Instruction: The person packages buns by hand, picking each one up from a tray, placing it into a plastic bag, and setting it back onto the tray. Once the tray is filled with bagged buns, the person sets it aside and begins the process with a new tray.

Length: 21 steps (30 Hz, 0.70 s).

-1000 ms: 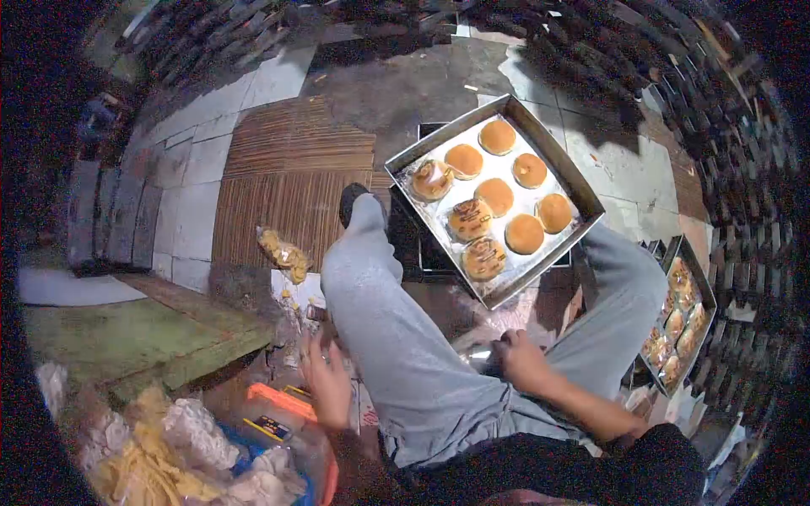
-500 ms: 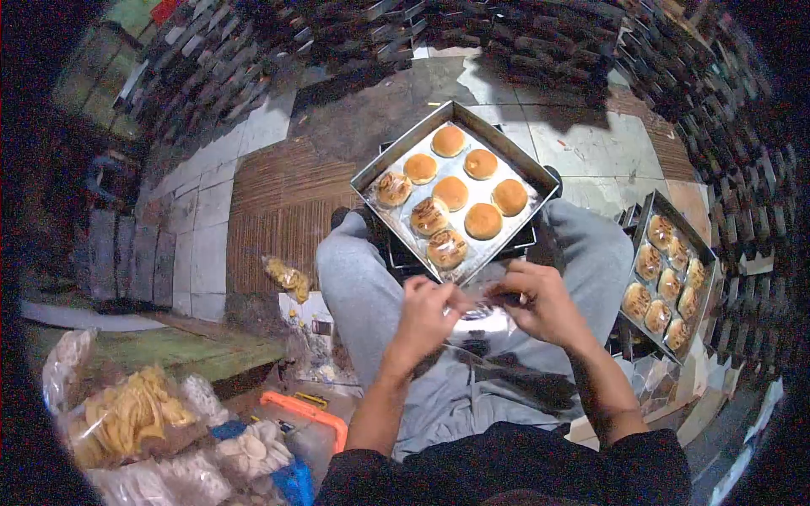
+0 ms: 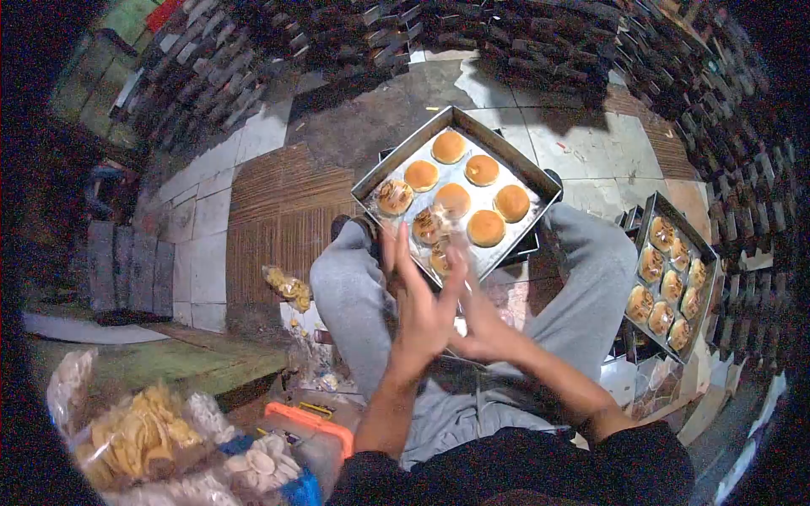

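Note:
A square metal tray (image 3: 501, 143) lined with pale paper holds several round buns. Most are plain golden-brown, such as the one at the top (image 3: 449, 147); those along its left and near side have dark-marked tops under shiny clear plastic (image 3: 395, 197). My left hand (image 3: 422, 312) is at the tray's near corner, fingers stretched out and apart, nothing seen in it. Close against it on the right, my right hand (image 3: 479, 325) is blurred by motion, its fingers partly hidden near a smear of clear plastic over the near buns.
A second tray (image 3: 707, 253) of plastic-wrapped buns stands at the right. Bags of yellow (image 3: 139, 430) and whitish (image 3: 260, 462) items lie at lower left, beside an orange-rimmed container (image 3: 316, 417). A small bag (image 3: 288, 287) rests on the floor left of my knee.
Both hands have moved up and together, from in front of the tray to over its near corner. My left hand's fingers have spread out. The trays have hardly shifted.

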{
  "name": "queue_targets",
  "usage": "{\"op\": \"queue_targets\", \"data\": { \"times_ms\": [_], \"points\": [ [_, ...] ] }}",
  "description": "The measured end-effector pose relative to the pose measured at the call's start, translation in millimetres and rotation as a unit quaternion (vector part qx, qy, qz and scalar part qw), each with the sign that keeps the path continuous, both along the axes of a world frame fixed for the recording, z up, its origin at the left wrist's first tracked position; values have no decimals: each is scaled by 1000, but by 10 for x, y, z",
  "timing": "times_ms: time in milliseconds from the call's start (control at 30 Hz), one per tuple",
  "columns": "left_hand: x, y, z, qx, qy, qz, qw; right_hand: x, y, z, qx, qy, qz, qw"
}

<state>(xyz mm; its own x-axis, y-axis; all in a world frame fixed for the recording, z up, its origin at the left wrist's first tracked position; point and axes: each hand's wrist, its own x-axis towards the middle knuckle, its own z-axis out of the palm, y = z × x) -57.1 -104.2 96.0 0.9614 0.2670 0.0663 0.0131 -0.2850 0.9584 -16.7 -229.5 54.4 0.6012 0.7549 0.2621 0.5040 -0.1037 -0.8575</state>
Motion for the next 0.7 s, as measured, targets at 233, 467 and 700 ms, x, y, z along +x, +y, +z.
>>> {"op": "queue_targets", "data": {
  "times_ms": [233, 467, 700],
  "points": [
    [332, 1055, -603, -367, 38, 356, 859, 430, 712, -414, -86, 104, -141, 981],
    [21, 1416, -685, -450, -80, 262, 850, 2537, 963, -2458, -353, 54, -323, 876],
    [118, 1291, -637, -512, -120, 233, 818, 2289, 336, -2354, -112, 328, -259, 902]
  ]
}}
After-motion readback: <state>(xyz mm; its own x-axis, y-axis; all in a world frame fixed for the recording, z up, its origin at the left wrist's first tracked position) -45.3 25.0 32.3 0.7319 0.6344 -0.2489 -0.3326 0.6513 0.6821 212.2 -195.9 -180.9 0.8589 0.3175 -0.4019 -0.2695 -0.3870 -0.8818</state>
